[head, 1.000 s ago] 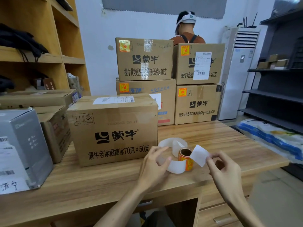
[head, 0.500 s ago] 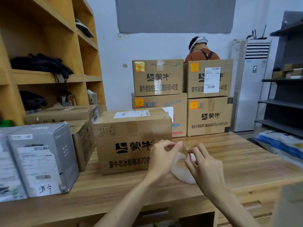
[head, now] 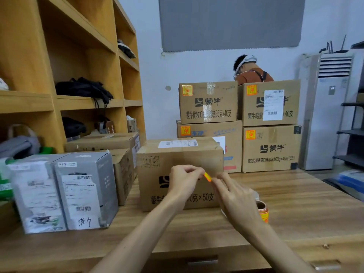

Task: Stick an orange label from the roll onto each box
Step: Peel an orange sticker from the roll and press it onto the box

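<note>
A brown cardboard box point(head: 157, 172) with black print stands on the wooden table right in front of me. Before its front face I hold a small orange label point(head: 207, 176) in the air. My left hand point(head: 184, 182) pinches the label's left end and my right hand point(head: 234, 196) pinches its right end. The label roll point(head: 263, 211), orange on a brown core, lies on the table behind my right wrist, partly hidden. Behind the box is a stack of brown boxes point(head: 271, 148), each with an orange label at its upper left corner.
Two grey boxes point(head: 84, 190) and more brown boxes point(head: 124, 174) stand at the left. Wooden shelves point(head: 59, 99) line the left wall. A person point(head: 250, 69) stands behind the stack. A white air conditioner point(head: 331, 107) and dark racks are at the right.
Both hands rose from the roll on the table to the front of the near box. The orange label now shows between my fingertips. The view tilted up and left.
</note>
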`<state>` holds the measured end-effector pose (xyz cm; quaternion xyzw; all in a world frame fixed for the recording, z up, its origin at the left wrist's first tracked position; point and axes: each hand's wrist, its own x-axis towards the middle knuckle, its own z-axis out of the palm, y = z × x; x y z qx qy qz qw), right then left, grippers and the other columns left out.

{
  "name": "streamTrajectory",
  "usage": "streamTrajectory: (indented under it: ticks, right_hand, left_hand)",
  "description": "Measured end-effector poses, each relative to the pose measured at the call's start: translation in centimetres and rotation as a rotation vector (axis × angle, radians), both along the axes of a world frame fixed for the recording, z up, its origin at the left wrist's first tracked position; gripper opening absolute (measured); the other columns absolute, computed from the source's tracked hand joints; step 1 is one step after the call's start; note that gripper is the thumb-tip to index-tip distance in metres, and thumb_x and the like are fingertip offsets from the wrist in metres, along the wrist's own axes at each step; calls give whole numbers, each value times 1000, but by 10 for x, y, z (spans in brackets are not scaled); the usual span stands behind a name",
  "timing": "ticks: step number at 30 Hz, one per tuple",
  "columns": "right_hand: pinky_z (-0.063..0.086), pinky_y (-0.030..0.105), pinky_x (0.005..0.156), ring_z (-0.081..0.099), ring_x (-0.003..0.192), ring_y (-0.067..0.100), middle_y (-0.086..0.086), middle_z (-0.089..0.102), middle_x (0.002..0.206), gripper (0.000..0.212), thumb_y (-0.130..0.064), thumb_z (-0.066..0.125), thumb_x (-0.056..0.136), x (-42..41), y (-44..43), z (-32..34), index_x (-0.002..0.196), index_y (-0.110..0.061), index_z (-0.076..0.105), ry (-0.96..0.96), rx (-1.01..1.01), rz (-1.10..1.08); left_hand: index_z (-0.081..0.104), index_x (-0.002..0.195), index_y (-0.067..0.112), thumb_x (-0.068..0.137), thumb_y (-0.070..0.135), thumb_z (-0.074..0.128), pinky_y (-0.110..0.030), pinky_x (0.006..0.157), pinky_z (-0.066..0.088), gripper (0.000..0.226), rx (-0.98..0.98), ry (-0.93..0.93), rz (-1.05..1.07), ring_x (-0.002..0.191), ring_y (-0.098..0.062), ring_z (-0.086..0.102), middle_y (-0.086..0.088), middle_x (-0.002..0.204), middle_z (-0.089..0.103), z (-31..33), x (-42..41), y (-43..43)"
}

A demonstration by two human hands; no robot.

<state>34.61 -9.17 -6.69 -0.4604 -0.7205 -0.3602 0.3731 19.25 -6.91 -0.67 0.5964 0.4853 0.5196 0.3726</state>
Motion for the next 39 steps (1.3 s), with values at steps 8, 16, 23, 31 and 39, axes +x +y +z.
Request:
streamTrajectory:
  ticks: [8, 16, 23, 31, 39]
  right_hand:
    - [46, 35, 45, 61, 68, 16, -4, 63, 99, 31, -33, 43, 103, -2, -3, 11, 100, -14, 68, 247, -5, 203]
    - [47, 29, 76, 58, 70, 1, -12, 69, 72, 16, -26, 70, 90, -13, 9, 28, 78, -17, 74, 1148, -571, 588]
    - [46, 15, 71, 64, 76, 1, -3, 75, 81, 10, -21, 71, 89, -43, 26, 30, 87, -14, 77, 1170, -744, 732]
    - [51, 18, 72, 66, 82, 6, -5, 74, 90, 5, -17, 79, 82, -85, 51, 31, 84, -18, 74, 1042, -669, 686]
    - [57, 39, 84, 68, 91, 11, -5, 72, 98, 2, -23, 76, 85, -116, 79, 37, 85, -24, 74, 946, -745, 694]
  left_hand:
    - [79, 84, 17, 91, 23, 68, -12, 43, 32, 14, 73, 46, -10, 42, 1, 45, 15, 55, 63, 8, -25, -1]
    - [77, 100, 12, 94, 24, 70, -22, 42, 25, 15, 70, 38, -217, 47, -6, 36, 6, 58, 54, 8, -64, 5]
    - [77, 91, 12, 91, 18, 73, -14, 57, 42, 8, 228, 166, -168, 58, 2, 54, 8, 72, 69, -3, -94, 12]
    - [78, 79, 33, 88, 26, 76, -38, 97, 47, 12, 341, 267, -12, 104, -1, 61, 20, 112, 67, -13, -143, 30]
    - [79, 82, 33, 87, 29, 76, -53, 112, 38, 7, 376, 314, -19, 134, 0, 45, 25, 139, 54, -10, -173, 48]
